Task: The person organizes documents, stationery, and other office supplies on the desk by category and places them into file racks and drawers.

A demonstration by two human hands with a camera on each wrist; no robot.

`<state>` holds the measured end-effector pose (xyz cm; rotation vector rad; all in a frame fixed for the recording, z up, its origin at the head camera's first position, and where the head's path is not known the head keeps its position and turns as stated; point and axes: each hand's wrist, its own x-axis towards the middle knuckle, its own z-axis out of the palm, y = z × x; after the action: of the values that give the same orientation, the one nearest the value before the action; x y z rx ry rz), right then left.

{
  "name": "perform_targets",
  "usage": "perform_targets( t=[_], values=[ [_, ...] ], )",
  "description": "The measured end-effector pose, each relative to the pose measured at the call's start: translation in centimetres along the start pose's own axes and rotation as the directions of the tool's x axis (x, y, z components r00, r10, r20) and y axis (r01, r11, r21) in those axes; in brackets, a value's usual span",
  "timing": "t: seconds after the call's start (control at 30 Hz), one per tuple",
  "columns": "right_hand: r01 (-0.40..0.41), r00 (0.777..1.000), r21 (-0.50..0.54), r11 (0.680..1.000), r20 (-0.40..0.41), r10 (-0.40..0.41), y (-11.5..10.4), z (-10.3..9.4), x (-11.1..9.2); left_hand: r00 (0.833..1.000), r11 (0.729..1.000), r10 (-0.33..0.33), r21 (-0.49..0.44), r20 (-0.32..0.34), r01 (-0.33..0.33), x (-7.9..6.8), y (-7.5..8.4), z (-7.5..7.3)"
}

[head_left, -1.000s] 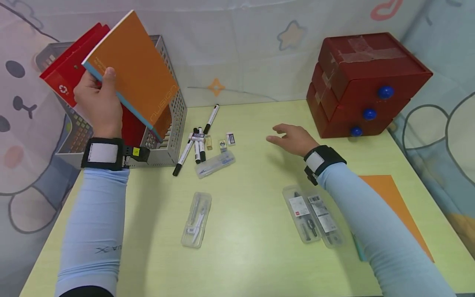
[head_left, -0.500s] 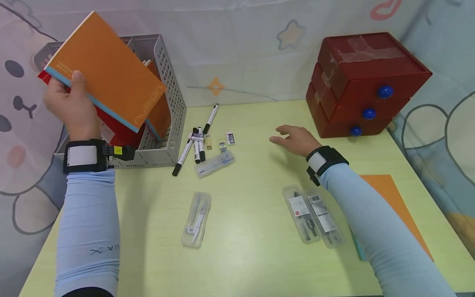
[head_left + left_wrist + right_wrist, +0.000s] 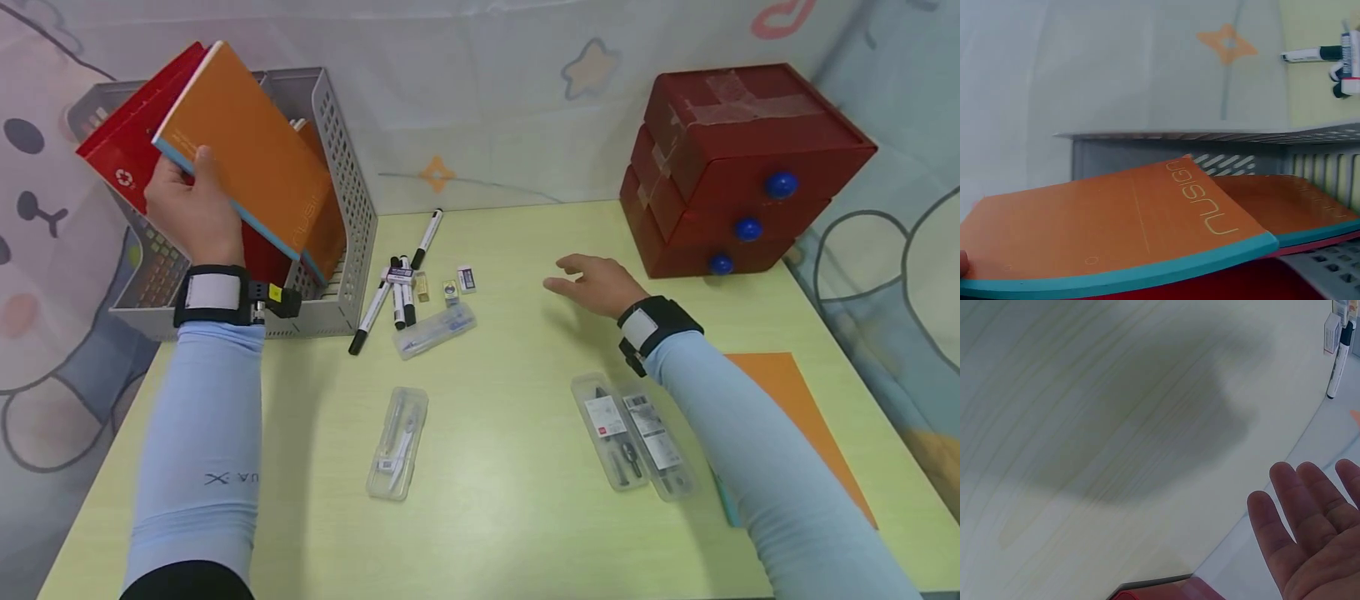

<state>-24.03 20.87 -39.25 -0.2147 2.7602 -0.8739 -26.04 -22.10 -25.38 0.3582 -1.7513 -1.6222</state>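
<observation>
My left hand (image 3: 195, 208) grips an orange notebook (image 3: 247, 150) by its blue spine, thumb on the cover. The notebook is tilted over the grey basket (image 3: 318, 321), its lower end close to another orange notebook (image 3: 330, 225) standing inside. In the left wrist view the held notebook (image 3: 1097, 225) shows gold lettering and overlaps the other notebook (image 3: 1291, 197). Behind my left hand a red folder (image 3: 138, 154) leans in the basket. My right hand (image 3: 596, 283) hovers over the table, holding nothing, its fingers (image 3: 1285, 487) relaxed in the right wrist view.
Several markers (image 3: 371, 312), small erasers (image 3: 466, 280) and a clear pen case (image 3: 435, 331) lie right of the basket. Other clear cases (image 3: 397, 446) lie nearer. A red drawer box (image 3: 742, 158) stands back right; an orange notebook (image 3: 810, 425) lies under my right forearm.
My left hand swings left with the notebook, covering most of the red folder, then returns right and the notebook sinks lower into the basket. My right hand stays nearly still.
</observation>
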Motion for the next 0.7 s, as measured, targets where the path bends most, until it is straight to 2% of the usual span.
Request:
perform_targets(
  t=[0.07, 0.2, 0.3, 0.37, 0.47, 0.53, 0.6, 0.63, 0.7],
  values=[
    [0.0, 1.0, -0.003, 1.0, -0.001, 0.0, 0.1, 0.0, 0.0, 1.0, 0.998, 0.012, 0.064, 0.007, -0.012, 0.3, -1.2, 0.9],
    [-0.002, 1.0, -0.006, 1.0, -0.001, 0.002, 0.2, 0.0, 0.0, 1.0, 0.998, 0.008, 0.066, 0.011, -0.009, 1.0, -3.4, 2.6],
    [-0.003, 1.0, -0.007, 1.0, -0.001, 0.003, 0.3, 0.0, 0.1, 1.0, 0.992, -0.009, 0.126, -0.004, 0.009, 0.8, -5.0, 3.5],
    [-0.007, 1.0, -0.01, 1.0, -0.001, 0.007, 0.3, 0.1, 0.0, 1.0, 0.978, 0.0, 0.211, 0.013, -0.003, 0.4, -6.3, 4.1],
    [-0.011, 1.0, -0.009, 1.0, 0.003, 0.011, 0.3, 0.1, -0.1, 0.998, 0.936, -0.008, 0.351, 0.06, -0.013, -0.5, -8.3, 4.6],
    [-0.008, 1.0, -0.008, 1.0, 0.007, 0.008, 0.2, 0.1, -0.2, 0.996, 0.893, -0.013, 0.45, 0.094, -0.031, -1.0, -9.3, 4.7],
    [-0.003, 1.0, -0.013, 1.0, 0.005, 0.003, 0.2, 0.0, -0.3, 0.992, 0.833, -0.028, 0.552, 0.127, -0.047, -1.3, -9.8, 4.5],
    [-0.003, 1.0, -0.015, 1.0, 0.004, 0.003, 0.1, 0.0, -0.3, 0.989, 0.794, -0.033, 0.605, 0.146, -0.063, -1.5, -9.9, 4.3],
    [-0.005, 1.0, -0.021, 1.0, -0.001, 0.005, 0.2, 0.0, -0.3, 0.978, 0.693, -0.038, 0.71, 0.207, -0.123, -1.5, -9.8, 4.0]
  ],
)
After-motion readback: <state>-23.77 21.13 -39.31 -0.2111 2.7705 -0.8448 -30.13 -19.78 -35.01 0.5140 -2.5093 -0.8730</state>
